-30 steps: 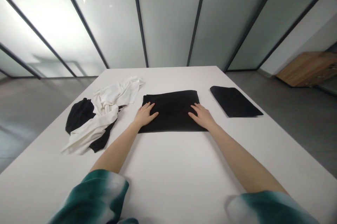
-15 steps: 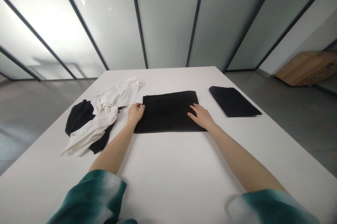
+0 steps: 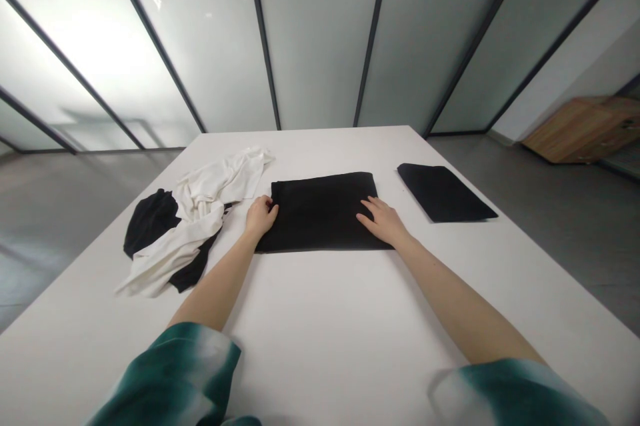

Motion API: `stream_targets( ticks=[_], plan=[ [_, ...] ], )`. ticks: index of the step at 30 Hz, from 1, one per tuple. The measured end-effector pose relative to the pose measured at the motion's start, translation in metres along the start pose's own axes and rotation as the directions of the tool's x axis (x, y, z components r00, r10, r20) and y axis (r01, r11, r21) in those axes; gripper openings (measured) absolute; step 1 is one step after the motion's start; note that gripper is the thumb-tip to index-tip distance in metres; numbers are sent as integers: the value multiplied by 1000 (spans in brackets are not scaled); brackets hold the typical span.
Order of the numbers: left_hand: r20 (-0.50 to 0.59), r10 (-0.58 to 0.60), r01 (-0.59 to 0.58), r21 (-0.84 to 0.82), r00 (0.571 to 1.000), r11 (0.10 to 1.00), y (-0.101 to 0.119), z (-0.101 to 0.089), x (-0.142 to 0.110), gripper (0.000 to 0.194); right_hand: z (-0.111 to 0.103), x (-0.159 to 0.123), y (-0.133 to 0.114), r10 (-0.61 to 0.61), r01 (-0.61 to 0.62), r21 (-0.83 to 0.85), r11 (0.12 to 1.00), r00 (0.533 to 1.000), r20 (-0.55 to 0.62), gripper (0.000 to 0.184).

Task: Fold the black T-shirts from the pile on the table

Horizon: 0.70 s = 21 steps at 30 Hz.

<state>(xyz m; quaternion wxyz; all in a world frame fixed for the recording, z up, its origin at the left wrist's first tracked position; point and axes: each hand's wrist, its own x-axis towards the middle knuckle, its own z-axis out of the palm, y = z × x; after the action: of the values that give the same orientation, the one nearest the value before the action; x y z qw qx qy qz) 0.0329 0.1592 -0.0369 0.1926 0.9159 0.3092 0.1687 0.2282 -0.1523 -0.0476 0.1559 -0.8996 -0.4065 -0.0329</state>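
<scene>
A folded black cloth (image 3: 320,213) lies flat as a rectangle in the middle of the white table. At its left edge is my left hand (image 3: 260,216), fingers curled and thumb over the top, closed on the edge; the fingertips are partly hidden. My right hand (image 3: 384,221) rests with spread fingers on the cloth's right side, open and palm down. To the right lies a second folded black cloth (image 3: 445,194), apart from both hands.
A crumpled white cloth (image 3: 220,183) lies over a dark crumpled cloth (image 3: 150,219) on the left of the white table (image 3: 330,333). Frosted glass panels stand behind the table. A wooden cabinet (image 3: 585,129) is on the floor at the far right.
My left hand has shifted slightly right, its thumb further over the cloth's left edge. The right hand and the cloths look almost unmoved.
</scene>
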Motion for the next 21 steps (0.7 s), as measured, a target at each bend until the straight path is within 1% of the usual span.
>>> stream_targets(
  ticks=[2,4,5,7,10,12,14,16,19,21],
  plan=[
    [-43,37,-40,-58,998,998,-2,1,-1,44,-3,-1,-2,-4,4,-2,1000,999,-44,58],
    [-62,144,-148,-68,988,987,0,1,-3,62,-10,-5,-9,-62,63,6,998,994,-93,60],
    [-44,210,-212,-55,977,976,1,1,-4,66,-14,-8,-14,-120,123,17,992,987,-102,60],
    [44,324,-322,-29,945,946,5,0,-6,67,-24,-16,-30,-263,268,55,962,961,-79,57],
    [173,403,-409,-4,899,913,10,-1,-9,65,-29,-30,-58,-450,445,126,887,893,14,58],
    [209,410,-422,11,888,907,11,-1,-10,65,-26,-36,-74,-539,526,149,837,840,58,56],
    [220,396,-410,20,892,912,13,-1,-10,62,-21,-38,-82,-587,573,151,806,807,69,44],
    [219,373,-389,36,902,920,16,-2,-11,58,-16,-35,-83,-594,582,150,799,803,48,36],
    [205,322,-347,102,924,932,26,-6,-14,54,-15,-27,-72,-586,578,154,801,810,12,36],
    [189,256,-288,171,948,942,36,-10,-18,52,-17,-20,-60,-557,553,128,823,830,-7,37]
  ],
)
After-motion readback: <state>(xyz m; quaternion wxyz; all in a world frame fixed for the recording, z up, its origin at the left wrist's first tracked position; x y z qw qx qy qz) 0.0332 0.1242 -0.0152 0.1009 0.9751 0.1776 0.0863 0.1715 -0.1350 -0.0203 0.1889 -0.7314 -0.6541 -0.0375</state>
